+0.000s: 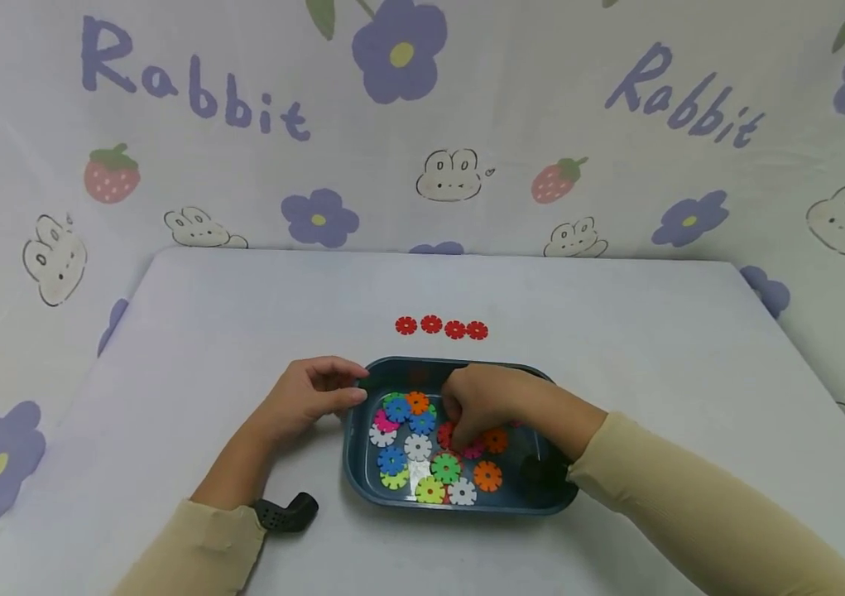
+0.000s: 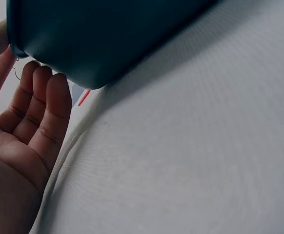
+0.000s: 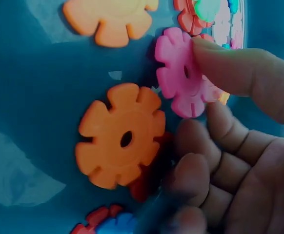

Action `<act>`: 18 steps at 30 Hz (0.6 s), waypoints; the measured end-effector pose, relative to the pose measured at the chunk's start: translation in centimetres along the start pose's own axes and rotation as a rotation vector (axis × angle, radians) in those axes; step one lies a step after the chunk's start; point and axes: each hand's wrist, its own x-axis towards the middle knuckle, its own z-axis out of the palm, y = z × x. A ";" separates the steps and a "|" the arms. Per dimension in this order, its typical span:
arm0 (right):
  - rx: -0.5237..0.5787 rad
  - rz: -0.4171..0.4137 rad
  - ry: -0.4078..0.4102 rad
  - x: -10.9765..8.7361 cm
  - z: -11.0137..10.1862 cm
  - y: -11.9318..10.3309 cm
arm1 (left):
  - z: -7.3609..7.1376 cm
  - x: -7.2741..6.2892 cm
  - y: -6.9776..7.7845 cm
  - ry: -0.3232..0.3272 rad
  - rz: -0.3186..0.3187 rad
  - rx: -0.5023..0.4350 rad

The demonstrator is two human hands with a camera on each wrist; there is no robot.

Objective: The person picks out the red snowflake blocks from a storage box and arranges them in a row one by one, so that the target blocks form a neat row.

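A dark teal tray (image 1: 459, 507) holds many flower-shaped discs in several colours. At its left end, my left hand (image 1: 325, 389) grips the rim with thumb and index finger. In the left wrist view, the other fingers (image 2: 54, 107) curl against the tray's outer wall (image 2: 98, 44). My right hand (image 1: 489, 397) reaches down inside the tray. In the right wrist view, its thumb (image 3: 230, 66) touches a tilted pink disc (image 3: 173, 73), with a gap between thumb and index finger. An orange disc (image 3: 122, 136) lies beside the fingers. A red disc (image 1: 445, 434) is partly hidden by the right hand.
Several red discs (image 1: 431, 324) lie in a row on the white table (image 1: 243, 314) beyond the tray. A black device (image 1: 288, 513) is at the left wrist. A patterned cloth (image 1: 362, 157) hangs behind the table's far edge.
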 end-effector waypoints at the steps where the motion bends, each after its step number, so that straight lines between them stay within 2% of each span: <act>1: 0.010 -0.012 -0.005 0.1 0.1 0.0 | 0.0 -0.1 -0.1 0.002 -0.005 0.002; 6: 0.033 -0.081 -0.021 0.4 0.5 -0.1 | 0.0 -0.3 -0.4 0.004 -0.003 0.004; 11: 0.055 -0.144 0.001 0.5 0.4 0.2 | 0.0 -0.2 -0.3 0.003 -0.013 -0.010; 16: 0.160 -0.237 0.045 0.4 -0.5 0.9 | -0.2 -0.1 -0.1 -0.004 -0.034 -0.011; 18: 0.219 -0.274 0.030 0.5 -0.8 1.0 | -0.4 -0.1 0.0 0.000 -0.039 -0.005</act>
